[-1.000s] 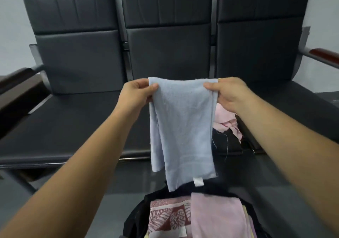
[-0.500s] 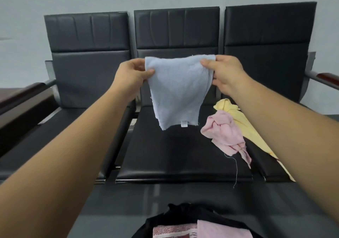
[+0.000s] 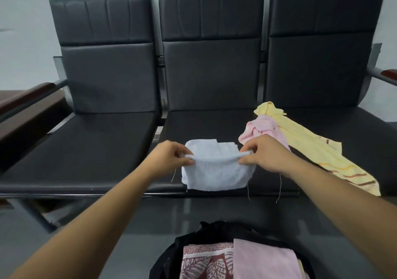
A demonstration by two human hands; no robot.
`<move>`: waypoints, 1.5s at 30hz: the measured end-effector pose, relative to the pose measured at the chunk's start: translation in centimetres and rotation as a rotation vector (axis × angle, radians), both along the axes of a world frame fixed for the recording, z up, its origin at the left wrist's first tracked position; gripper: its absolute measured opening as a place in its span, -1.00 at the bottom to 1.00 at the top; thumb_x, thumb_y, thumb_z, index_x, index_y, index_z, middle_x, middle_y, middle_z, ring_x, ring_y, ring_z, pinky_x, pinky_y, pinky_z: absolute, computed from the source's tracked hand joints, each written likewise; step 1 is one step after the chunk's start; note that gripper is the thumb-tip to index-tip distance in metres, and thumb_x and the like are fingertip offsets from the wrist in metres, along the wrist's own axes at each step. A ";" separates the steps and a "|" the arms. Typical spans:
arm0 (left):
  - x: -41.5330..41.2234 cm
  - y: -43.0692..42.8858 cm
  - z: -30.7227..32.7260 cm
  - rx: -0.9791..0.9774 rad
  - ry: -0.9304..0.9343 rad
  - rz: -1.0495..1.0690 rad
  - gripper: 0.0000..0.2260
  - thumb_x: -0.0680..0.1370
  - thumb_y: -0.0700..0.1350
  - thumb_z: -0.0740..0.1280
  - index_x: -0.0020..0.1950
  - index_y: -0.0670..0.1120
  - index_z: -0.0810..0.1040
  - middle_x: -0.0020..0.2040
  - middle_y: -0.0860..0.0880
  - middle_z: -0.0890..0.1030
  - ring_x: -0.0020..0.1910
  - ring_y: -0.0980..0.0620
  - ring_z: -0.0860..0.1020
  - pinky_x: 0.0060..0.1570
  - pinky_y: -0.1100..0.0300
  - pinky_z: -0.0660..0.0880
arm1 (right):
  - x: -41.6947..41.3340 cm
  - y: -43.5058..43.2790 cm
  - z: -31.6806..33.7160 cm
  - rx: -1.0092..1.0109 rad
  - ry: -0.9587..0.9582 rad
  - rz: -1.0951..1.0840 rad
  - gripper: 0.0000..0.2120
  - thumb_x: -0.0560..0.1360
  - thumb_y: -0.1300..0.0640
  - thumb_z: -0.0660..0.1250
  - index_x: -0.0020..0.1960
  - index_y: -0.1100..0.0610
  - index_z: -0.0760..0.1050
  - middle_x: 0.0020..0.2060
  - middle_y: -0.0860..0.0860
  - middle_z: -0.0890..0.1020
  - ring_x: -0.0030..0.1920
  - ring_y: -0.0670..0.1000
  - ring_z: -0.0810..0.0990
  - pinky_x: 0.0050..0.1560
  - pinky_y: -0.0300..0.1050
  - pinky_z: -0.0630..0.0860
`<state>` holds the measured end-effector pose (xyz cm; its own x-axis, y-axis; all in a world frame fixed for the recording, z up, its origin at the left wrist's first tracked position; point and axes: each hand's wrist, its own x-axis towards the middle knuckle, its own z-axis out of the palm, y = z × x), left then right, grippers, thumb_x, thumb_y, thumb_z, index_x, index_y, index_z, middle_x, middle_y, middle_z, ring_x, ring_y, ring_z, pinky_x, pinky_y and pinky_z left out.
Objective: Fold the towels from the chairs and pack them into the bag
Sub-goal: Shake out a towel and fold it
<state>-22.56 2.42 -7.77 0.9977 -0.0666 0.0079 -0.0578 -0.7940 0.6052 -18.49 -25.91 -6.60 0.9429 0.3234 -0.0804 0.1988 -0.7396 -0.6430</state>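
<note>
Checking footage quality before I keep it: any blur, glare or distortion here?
Head view: wide-angle bend bows the chair backs; light soft and even, no hard shadows; faint sheen on the floor; light blue towel, left hand and right hand sharp.

Left hand (image 3: 169, 160): arm outstretched, thumb and fingers pinched the blue towel (image 3: 217, 174) at its left end. Right hand (image 3: 264, 154): same (mirrored), at its right end.

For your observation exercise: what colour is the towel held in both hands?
The towel is pale blue; head view.
</note>
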 end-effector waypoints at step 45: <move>6.1 -0.7 -6.4 -1.002 0.225 0.271 -0.74 0.59 -0.10 0.44 0.26 -0.05 0.59 0.15 -0.04 0.71 0.10 -0.03 0.70 0.09 0.01 0.63 | 6.7 5.1 -7.8 0.819 0.507 -0.421 -0.65 0.50 0.07 0.53 0.19 0.24 0.60 -0.02 0.11 0.76 0.03 0.14 0.74 0.18 0.13 0.63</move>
<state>-16.49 1.71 -14.18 0.9636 0.0933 -0.2505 0.2408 0.1040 0.9650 -11.75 -20.85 -14.44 0.9088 0.1108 -0.4022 -0.4059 0.0122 -0.9139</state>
